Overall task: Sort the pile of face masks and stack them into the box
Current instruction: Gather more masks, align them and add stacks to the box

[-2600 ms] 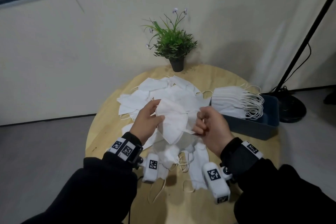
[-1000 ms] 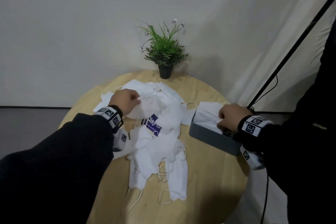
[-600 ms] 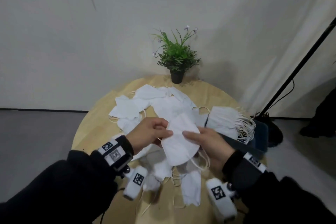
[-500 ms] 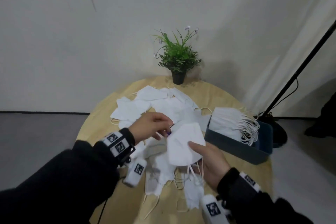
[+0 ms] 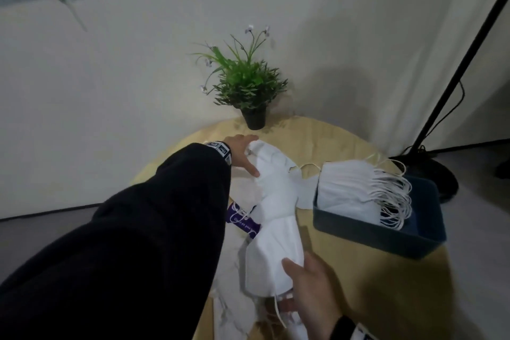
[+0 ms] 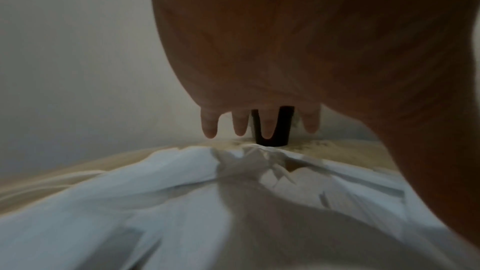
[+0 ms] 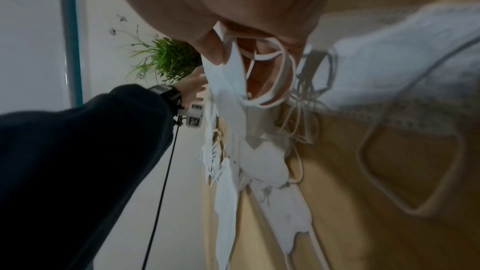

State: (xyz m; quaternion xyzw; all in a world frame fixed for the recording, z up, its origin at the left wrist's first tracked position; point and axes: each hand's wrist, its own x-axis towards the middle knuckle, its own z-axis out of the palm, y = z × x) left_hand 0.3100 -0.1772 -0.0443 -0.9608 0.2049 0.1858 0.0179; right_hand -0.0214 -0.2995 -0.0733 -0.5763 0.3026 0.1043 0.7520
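A pile of white face masks (image 5: 271, 174) runs down the middle of the round wooden table (image 5: 356, 270). My left hand (image 5: 244, 153) reaches to the pile's far end with straight, spread fingers (image 6: 210, 126) just over the masks (image 6: 166, 188) and holds nothing. My right hand (image 5: 302, 280) is near the table's front and pinches one white mask (image 5: 274, 254) between thumb and fingers (image 7: 211, 48); its ear loops (image 7: 270, 77) hang below. The dark blue box (image 5: 386, 237) stands at the right with a stack of masks (image 5: 350, 190) in it.
A potted green plant (image 5: 248, 88) stands at the table's far edge, just beyond my left fingertips. A purple packet (image 5: 242, 219) lies under the pile. A black lamp stand (image 5: 441, 85) rises from the floor to the right of the table.
My left hand has left the mask held near the front and stretched out to the far end of the pile. The right hand keeps hold of that mask, lower and nearer to me.
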